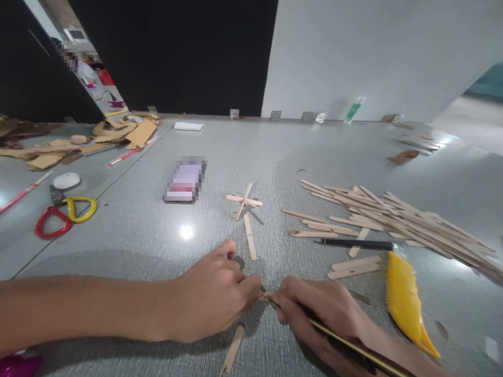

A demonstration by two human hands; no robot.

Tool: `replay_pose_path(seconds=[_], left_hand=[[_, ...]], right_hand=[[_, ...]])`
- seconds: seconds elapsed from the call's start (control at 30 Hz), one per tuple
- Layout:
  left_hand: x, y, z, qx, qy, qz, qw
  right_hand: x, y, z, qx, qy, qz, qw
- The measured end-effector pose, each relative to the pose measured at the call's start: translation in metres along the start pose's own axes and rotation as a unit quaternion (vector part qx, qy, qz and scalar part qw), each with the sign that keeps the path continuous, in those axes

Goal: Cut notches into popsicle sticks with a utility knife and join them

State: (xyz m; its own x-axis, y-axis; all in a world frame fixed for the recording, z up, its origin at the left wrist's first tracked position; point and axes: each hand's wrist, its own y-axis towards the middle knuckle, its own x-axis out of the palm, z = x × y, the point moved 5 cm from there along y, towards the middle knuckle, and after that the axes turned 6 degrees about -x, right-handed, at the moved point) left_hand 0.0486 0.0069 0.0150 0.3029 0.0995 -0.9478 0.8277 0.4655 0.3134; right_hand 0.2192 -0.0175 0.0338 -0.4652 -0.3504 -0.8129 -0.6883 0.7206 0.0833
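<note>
My left hand (214, 298) rests on the grey table (275, 157) with its fingers pinched on a small piece at its fingertips; the piece is too hidden to name. My right hand (322, 314) meets it from the right, closed around a thin gold pencil-like stick (353, 345) whose tip touches the pinched spot. Just beyond the hands lies a single wooden craft stick (250, 236), and behind it a small star of crossed sticks (244, 200). Another craft stick (233, 348) lies under my left hand near the table's front.
A large heap of craft sticks (396, 217) spreads at right, with a black pen (353, 243) and a yellow cutter (406, 301) near it. A phone (185, 180) lies centre left. Red and yellow scissors (65, 214), a white eraser (66, 180) and cardboard scraps (118, 133) sit far left.
</note>
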Motion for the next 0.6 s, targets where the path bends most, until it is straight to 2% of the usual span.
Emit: replay_pose_path(seconds=[0.17, 0.37, 0.47, 0.6], left_hand=[[0.0, 0.0, -0.001, -0.006, 0.002, 0.005, 1.0], [0.003, 0.0, -0.001, 0.004, 0.004, -0.007, 1.0], [0.003, 0.0, -0.001, 0.002, 0.007, -0.01, 1.0], [0.002, 0.0, 0.0, 0.008, 0.007, -0.014, 1.0]], right_hand=[[-0.004, 0.008, -0.012, -0.075, -0.04, 0.03, 0.996], [-0.003, 0.004, -0.002, -0.007, -0.003, 0.037, 0.999], [-0.004, 0.002, 0.0, -0.002, -0.008, 0.056, 0.998], [0.0, -0.002, 0.003, 0.009, 0.007, 0.047, 0.999]])
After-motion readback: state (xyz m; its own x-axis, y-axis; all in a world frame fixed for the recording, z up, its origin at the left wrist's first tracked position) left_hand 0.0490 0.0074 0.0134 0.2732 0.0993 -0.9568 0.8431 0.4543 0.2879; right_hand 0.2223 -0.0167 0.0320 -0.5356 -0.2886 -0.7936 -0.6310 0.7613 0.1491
